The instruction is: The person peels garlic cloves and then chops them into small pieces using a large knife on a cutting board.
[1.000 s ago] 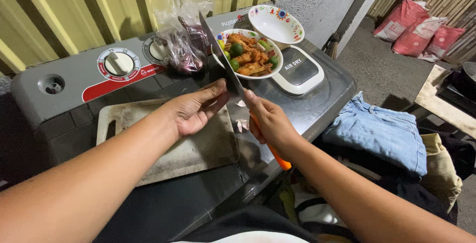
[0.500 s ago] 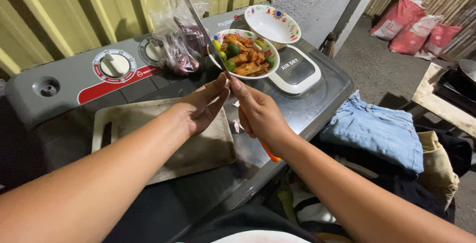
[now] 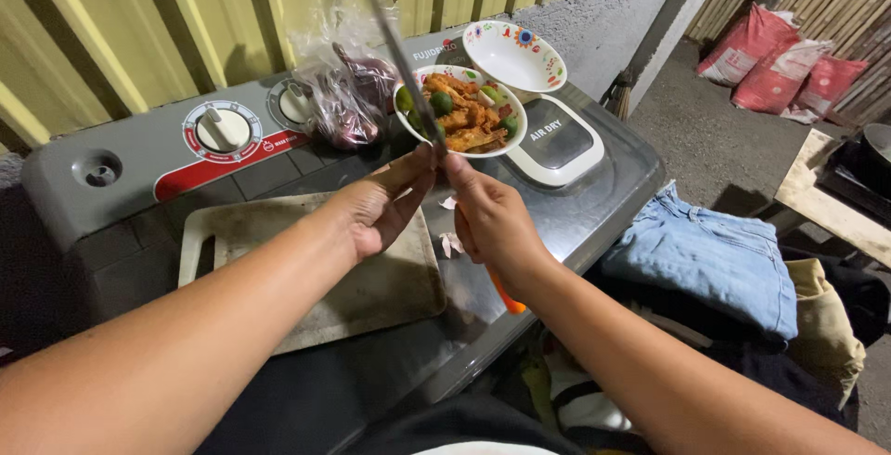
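Orange-handled knife [image 3: 408, 74] held upright, blade tilted.

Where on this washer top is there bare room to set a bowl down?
The left part of the cutting board is bare, as is the dark lid right of the hands. Around the food bowl, empty bowl and plastic bag it is crowded.

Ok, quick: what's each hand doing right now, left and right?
Left hand: fingers mostly open, fingertips touching the knife blade near its base.
Right hand: closed in a grip on the knife's orange handle, blade pointing up.
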